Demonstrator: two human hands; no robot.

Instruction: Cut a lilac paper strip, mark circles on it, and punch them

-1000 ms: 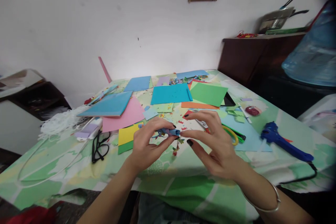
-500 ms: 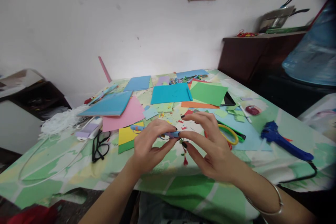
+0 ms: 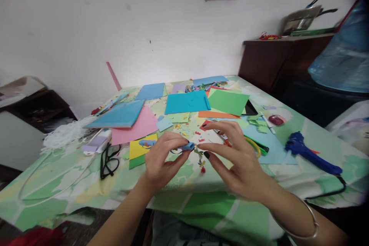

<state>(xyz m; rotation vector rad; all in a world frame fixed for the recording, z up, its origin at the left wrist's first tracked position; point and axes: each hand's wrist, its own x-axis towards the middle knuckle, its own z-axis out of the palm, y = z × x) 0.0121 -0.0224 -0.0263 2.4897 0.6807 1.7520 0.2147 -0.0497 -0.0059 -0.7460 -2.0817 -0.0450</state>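
Observation:
My left hand (image 3: 162, 162) pinches a blue rolled paper piece (image 3: 188, 146) between thumb and fingers, over the front of the table. Its other end, with small orange marks, sticks out to the left behind the hand. From the right end hangs a thin dangling strand (image 3: 199, 156) with small green and yellow bits and a red tassel (image 3: 203, 170) at its bottom. Beside that end, my right hand (image 3: 235, 157) has its fingers apart, the index fingertip very near the strand's top. Whether it touches, I cannot tell.
Black glasses (image 3: 108, 162) and yellow paper (image 3: 142, 147) lie to the left. Yellow-handled scissors (image 3: 254, 145), partly hidden, and a blue glue gun (image 3: 311, 153) lie to the right. Further back are a teal sheet (image 3: 188, 102), a green sheet (image 3: 228, 102) and paper scraps.
My right fingers have drawn slightly away from the blue roll, and the thumb and index finger have parted. The roll's right end has turned, and the strand hangs more visibly.

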